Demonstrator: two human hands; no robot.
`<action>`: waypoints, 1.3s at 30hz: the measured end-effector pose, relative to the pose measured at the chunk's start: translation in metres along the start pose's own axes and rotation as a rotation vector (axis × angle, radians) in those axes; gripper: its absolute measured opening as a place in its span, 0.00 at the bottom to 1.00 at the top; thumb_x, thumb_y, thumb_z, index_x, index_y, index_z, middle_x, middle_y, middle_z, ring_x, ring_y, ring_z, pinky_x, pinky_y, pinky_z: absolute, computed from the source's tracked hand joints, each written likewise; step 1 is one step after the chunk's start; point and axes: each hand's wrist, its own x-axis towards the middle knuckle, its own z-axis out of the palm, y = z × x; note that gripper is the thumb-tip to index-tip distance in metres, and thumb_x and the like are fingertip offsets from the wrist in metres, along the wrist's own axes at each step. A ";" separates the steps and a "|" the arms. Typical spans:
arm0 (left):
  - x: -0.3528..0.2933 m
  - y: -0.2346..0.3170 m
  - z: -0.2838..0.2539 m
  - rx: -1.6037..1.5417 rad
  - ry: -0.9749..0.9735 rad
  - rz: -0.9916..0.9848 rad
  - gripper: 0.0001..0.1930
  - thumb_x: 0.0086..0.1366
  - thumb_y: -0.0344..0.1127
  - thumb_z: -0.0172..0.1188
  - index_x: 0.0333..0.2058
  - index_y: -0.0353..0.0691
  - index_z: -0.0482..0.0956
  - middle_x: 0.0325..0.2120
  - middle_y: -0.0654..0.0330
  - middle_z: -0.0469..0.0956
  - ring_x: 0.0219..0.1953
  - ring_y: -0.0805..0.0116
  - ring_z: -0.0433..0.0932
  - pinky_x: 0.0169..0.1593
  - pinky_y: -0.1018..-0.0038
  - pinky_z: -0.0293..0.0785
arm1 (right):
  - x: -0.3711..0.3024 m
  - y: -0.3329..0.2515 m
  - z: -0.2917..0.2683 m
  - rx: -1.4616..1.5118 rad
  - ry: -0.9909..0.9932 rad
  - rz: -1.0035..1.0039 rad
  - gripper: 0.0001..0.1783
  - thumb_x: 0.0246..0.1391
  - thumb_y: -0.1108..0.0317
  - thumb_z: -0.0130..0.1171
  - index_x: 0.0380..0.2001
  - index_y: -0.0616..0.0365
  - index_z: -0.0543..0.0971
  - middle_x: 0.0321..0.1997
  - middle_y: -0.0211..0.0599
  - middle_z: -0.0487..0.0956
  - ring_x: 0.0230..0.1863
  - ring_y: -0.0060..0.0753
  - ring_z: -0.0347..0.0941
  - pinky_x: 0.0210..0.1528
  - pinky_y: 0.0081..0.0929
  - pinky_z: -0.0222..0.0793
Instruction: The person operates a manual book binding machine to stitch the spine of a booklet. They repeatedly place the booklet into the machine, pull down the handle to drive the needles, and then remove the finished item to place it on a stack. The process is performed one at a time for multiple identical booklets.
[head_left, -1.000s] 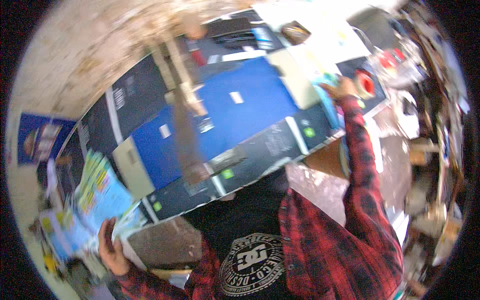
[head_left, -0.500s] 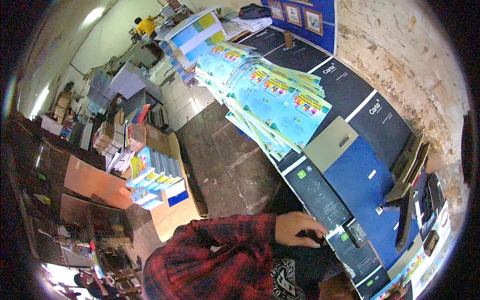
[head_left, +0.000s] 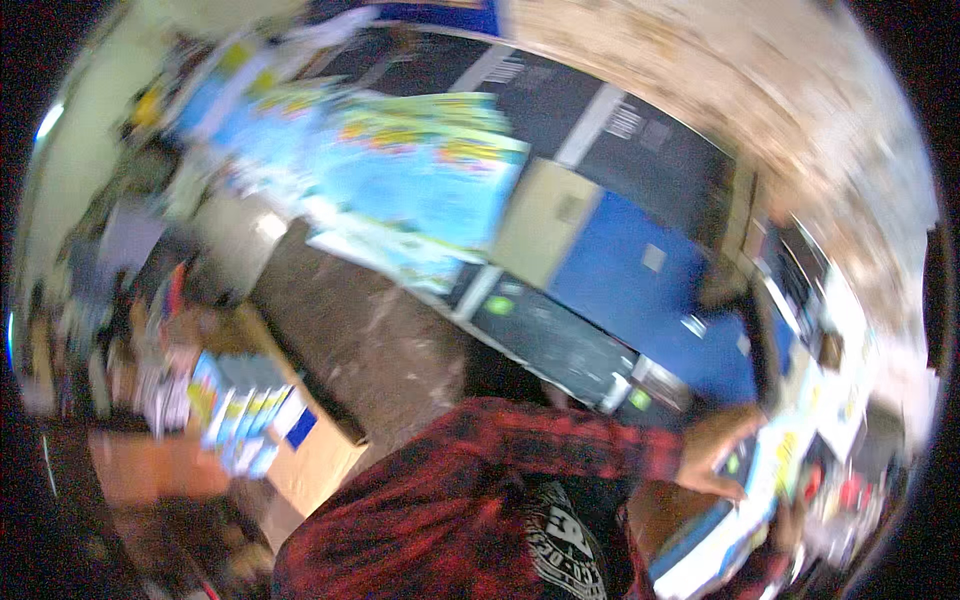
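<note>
My left hand (head_left: pixel 715 452), in a red and black plaid sleeve, reaches over the table's near right part. Its thumb and fingers are spread apart beside a printed, brightly coloured sheet (head_left: pixel 785 455). Whether it touches the sheet is too blurred to tell. At the sheet's other side, my right hand (head_left: pixel 788 527) is a dark blur with its fingers indistinct. Left of my left hand lies a blue board (head_left: pixel 625 265) with a beige end strip (head_left: pixel 547 215). A long dark bar (head_left: pixel 762 345) rests across the board's right end.
Fanned stacks of light-blue printed sheets (head_left: pixel 420 190) cover the table's far left, on black panels (head_left: pixel 655 150). The stained wall (head_left: pixel 760 90) borders the table's far side. Bundled booklets (head_left: pixel 245 400) sit on a wooden board (head_left: pixel 325 455) across the brown floor (head_left: pixel 350 320).
The view has swung to the right and blurred. My left hand has moved from the table's near edge rightward to the printed sheet. More of my right hand shows.
</note>
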 end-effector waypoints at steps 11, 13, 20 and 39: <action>-0.049 0.006 -0.057 0.218 0.181 -0.613 0.30 0.57 0.48 0.71 0.50 0.32 0.74 0.42 0.51 0.81 0.44 0.63 0.82 0.51 0.67 0.75 | 0.086 -0.132 0.163 -0.377 -0.898 -0.037 0.17 0.52 0.57 0.68 0.34 0.61 0.83 0.24 0.28 0.80 0.26 0.19 0.71 0.30 0.28 0.67; -0.045 -0.012 -0.059 0.219 0.103 -0.762 0.25 0.62 0.46 0.67 0.50 0.32 0.75 0.42 0.52 0.82 0.43 0.68 0.81 0.49 0.69 0.76 | 0.118 -0.121 0.175 -0.533 -0.871 -0.261 0.17 0.51 0.54 0.68 0.33 0.57 0.84 0.23 0.33 0.81 0.24 0.27 0.74 0.30 0.31 0.68; -0.065 -0.082 -0.090 0.303 0.389 -0.864 0.20 0.64 0.40 0.66 0.51 0.38 0.78 0.43 0.57 0.82 0.44 0.70 0.79 0.49 0.71 0.74 | 0.116 -0.116 0.210 -0.782 -0.065 -0.655 0.32 0.47 0.50 0.68 0.55 0.48 0.76 0.61 0.40 0.72 0.61 0.46 0.67 0.60 0.53 0.55; -0.078 -0.028 -0.153 0.134 0.653 -0.767 0.17 0.67 0.38 0.62 0.48 0.34 0.79 0.44 0.58 0.81 0.42 0.69 0.80 0.49 0.69 0.76 | 0.030 -0.065 0.239 -0.009 0.329 -0.434 0.36 0.47 0.63 0.71 0.58 0.60 0.69 0.47 0.51 0.74 0.48 0.51 0.74 0.49 0.39 0.71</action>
